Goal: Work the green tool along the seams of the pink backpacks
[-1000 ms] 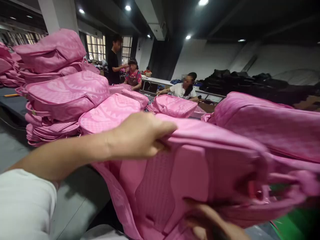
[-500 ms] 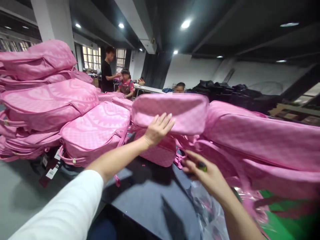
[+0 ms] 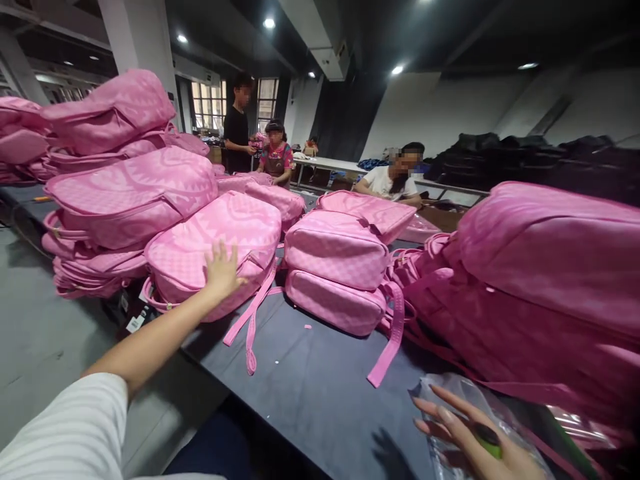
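My left hand [image 3: 223,272] lies with spread fingers on the front of a pink patterned backpack [image 3: 210,233], left of the middle. At the lower right my right hand [image 3: 465,433] hovers by a clear plastic bag [image 3: 440,393], its fingers stretched out. A small black-and-green tool [image 3: 487,439] sticks out between its thumb and forefinger; the rest of it is hidden in the hand. Another pink backpack [image 3: 335,250] lies between the hands, its end facing me and a strap [image 3: 390,340] hanging over the table.
Pink backpacks [image 3: 130,193] are stacked at the left, and a large pile [image 3: 550,267] rises at the right. The dark table [image 3: 310,387] has its near edge below me. Three people are beyond, one seated person [image 3: 395,180] closest. Dark bags [image 3: 490,157] lie behind.
My left hand has left the middle backpack and moved left onto the neighbouring one. The middle backpack has come down onto the table. My right hand has drawn back toward the lower right.
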Tool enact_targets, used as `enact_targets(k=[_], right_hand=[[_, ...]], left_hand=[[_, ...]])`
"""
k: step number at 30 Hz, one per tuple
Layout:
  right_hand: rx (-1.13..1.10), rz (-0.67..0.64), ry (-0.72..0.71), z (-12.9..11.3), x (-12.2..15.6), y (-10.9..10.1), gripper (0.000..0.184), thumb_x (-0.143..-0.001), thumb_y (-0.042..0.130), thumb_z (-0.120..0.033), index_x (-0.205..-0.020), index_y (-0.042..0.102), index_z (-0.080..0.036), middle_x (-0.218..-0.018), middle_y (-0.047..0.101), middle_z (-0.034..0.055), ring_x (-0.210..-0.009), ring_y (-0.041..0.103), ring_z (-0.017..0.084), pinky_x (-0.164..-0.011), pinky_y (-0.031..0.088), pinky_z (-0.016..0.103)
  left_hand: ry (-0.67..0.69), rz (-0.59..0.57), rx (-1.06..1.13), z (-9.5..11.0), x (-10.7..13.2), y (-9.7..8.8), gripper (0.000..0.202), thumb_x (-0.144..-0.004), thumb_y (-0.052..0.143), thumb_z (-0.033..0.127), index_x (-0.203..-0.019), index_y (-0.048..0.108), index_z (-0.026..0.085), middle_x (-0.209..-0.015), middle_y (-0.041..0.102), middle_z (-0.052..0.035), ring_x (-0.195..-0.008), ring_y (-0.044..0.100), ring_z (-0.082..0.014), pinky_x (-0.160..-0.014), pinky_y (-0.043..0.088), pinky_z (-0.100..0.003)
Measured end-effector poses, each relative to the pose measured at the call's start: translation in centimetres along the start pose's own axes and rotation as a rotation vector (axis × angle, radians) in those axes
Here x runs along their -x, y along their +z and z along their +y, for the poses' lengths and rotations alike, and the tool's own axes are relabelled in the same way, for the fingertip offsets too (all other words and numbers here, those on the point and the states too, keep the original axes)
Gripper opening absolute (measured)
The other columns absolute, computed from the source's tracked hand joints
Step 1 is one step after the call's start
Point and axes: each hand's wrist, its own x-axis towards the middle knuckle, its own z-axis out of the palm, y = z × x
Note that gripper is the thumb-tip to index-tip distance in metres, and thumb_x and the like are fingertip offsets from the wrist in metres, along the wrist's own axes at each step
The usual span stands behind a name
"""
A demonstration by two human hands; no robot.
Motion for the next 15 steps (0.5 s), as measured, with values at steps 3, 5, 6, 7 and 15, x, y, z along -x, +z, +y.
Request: enact_targets(k=[3,5,6,7,15], right_hand=[[0.003,-0.104,-0.071,0.0,0.9,4.2,0.079,-0.073,0.069,-0.072,-0.130,0.060,-0.020,-0.117,0.074,0.0177,-0.093,0.076,0.033,-0.060,0.059,0.034],[0.009,-0.158,-0.106,0.1,1.9,6.4,0.082,-0.071,0.069,-0.074,-0.130,0.060,-0.018,-0.115,0.075,0.0178,-0.090,0.076,0.033,-0.057,0.058,0.033],[0.011,-0.179,-0.112,0.2,2.5,7.1,0.082,-0.070,0.069,-0.074,-0.130,0.060,-0.018,-0.114,0.075,0.0177,-0.090,0.076,0.033,-0.056,0.057,0.032],[0.015,-0.199,-0.111,0.3,3.1,7.5,0.083,-0.070,0.070,-0.074,-0.129,0.060,-0.017,-0.113,0.075,0.0177,-0.089,0.076,0.033,-0.055,0.057,0.033],[-0.027,-0.280,-0.134,-1.1,4.6,13.5,0.071,-0.067,0.072,-0.066,-0.118,0.063,-0.018,-0.105,0.076,0.0157,-0.087,0.076,0.032,-0.049,0.051,0.029]], left_hand=[[-0.063,-0.188,-0.040,-3.2,1.3,-0.1,0.065,-0.084,0.072,0.041,-0.134,0.058,0.001,-0.126,0.065,-0.0310,-0.122,0.062,-0.0402,-0.099,0.050,-0.049],[-0.025,-0.219,-0.016,-3.4,1.7,-0.7,0.035,-0.090,0.066,0.034,-0.113,0.070,0.009,-0.106,0.074,-0.0184,-0.105,0.070,-0.0290,-0.093,0.053,-0.041],[-0.009,-0.216,-0.002,-3.4,1.7,-1.5,0.026,-0.091,0.064,0.030,-0.107,0.072,0.012,-0.101,0.075,-0.0145,-0.100,0.071,-0.0256,-0.091,0.053,-0.039],[0.002,-0.196,0.012,-3.4,1.6,-2.7,0.022,-0.091,0.063,0.027,-0.104,0.073,0.013,-0.099,0.076,-0.0129,-0.097,0.072,-0.0244,-0.088,0.054,-0.037],[0.102,0.471,0.520,-7.9,6.9,-19.7,0.030,-0.089,0.061,0.044,-0.082,0.073,0.018,-0.071,0.069,-0.0015,-0.064,0.060,-0.0164,-0.058,0.042,-0.025]])
